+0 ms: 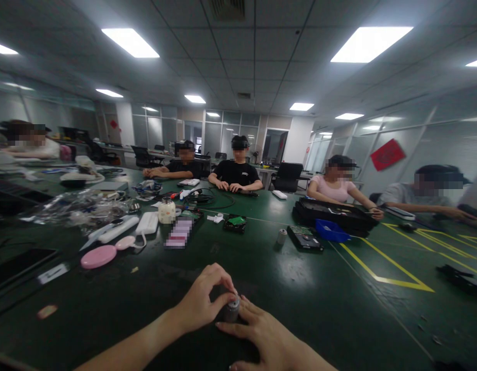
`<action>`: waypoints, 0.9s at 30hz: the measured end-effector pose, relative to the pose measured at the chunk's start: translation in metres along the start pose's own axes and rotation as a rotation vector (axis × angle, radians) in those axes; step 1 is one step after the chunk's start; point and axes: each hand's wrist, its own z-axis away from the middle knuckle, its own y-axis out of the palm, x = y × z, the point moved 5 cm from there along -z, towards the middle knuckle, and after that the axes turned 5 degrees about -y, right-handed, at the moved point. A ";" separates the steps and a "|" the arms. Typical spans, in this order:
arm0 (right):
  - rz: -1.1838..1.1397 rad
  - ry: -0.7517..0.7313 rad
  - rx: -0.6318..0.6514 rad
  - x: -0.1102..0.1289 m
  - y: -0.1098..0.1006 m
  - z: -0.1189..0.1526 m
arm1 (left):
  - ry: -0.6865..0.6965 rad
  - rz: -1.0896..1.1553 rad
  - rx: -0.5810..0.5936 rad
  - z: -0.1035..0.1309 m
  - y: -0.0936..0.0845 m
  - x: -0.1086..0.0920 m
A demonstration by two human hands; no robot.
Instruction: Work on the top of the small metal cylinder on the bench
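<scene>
A small grey metal cylinder (232, 309) stands upright on the green table near its front edge, with a small dark spot on its top face. The fingertips and thumb of my left hand (207, 296) are pinched at the top rim of this cylinder; whatever sits between them is too small to make out. From the right, my right hand (267, 332) holds the cylinder's lower side between thumb and fingers. Farther off, a similar metal cylinder (282, 236) stands beside an opened hard drive (305, 238).
A blue tray (331, 230) and a black case (335, 214) lie at the right. On the left are a pink round object (98, 256), a phone (180, 230), a patterned jar (166, 211) and plastic bags (80, 206). Several people sit around the table.
</scene>
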 end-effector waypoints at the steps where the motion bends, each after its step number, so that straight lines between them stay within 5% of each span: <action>1: 0.001 0.003 0.002 0.000 0.000 0.000 | -0.001 -0.015 0.009 0.000 0.001 0.000; 27: 0.047 0.044 -0.060 -0.003 0.001 0.000 | -0.169 0.157 -0.008 0.001 0.004 0.014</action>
